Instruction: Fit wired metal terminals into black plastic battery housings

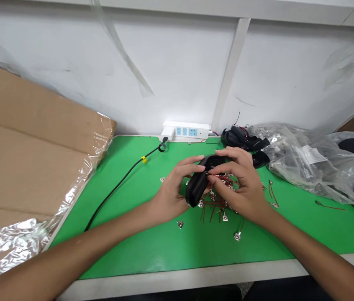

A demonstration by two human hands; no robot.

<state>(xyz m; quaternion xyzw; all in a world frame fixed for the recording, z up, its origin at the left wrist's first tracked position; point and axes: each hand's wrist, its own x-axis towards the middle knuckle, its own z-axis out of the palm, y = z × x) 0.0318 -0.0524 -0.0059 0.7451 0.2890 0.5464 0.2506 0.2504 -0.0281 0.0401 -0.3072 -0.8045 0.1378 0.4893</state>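
While left hand (173, 193) clasps the curved glossy black plastic shell (197, 187), right hand (246, 190) pinches near its rim, contents unclear; slackening the left grip could drop it.

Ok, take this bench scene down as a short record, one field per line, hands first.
left hand: holding a black plastic part
right hand: touching the same part; its grip is unclear
surface: green tabletop
scattered: metal pieces with red wires
back: white power strip, black cable
picture left: cardboard
picture right: clear plastic bags
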